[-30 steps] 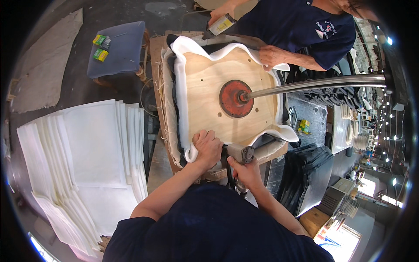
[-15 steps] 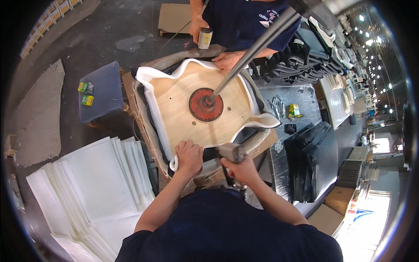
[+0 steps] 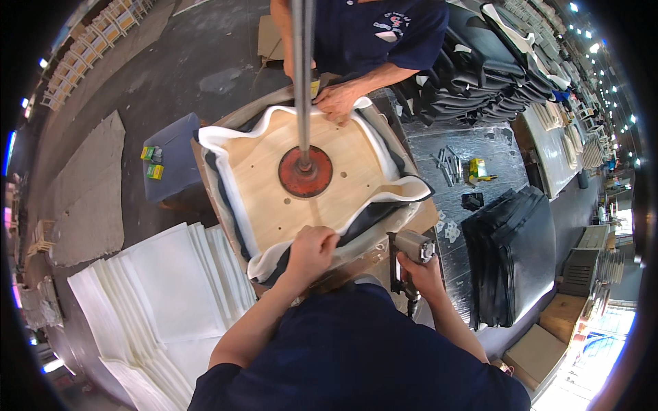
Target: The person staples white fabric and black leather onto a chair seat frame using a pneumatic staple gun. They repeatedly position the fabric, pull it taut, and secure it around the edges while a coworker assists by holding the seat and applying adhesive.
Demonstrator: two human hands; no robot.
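A plywood seat panel point(image 3: 267, 198) lies under a red round pressing disc point(image 3: 305, 179) on a metal rod point(image 3: 303, 89). White foam sheet point(image 3: 236, 198) curls up around the panel, with black covering point(image 3: 363, 229) outside it. At the near edge is my left hand point(image 3: 312, 253), its fingers curled closed; whatever lies in them is hidden. My right hand point(image 3: 423, 274) grips a staple gun point(image 3: 411, 245) to the right of the near edge, apart from the panel. Across from me, a co-worker's hand point(image 3: 337, 101) rests on the far edge; their other hand is partly behind the rod.
White foam sheets point(image 3: 171, 294) are stacked at the near left. On the right, a table point(image 3: 445, 140) carries metal pieces point(image 3: 449, 166), a yellow-green box point(image 3: 478, 169) and black covers point(image 3: 510, 253). A blue-grey stool point(image 3: 171, 161) with small boxes stands left.
My right hand has drawn the staple gun rightward, off the near edge. My left hand has shifted right along that edge and curled its fingers. The view has turned somewhat.
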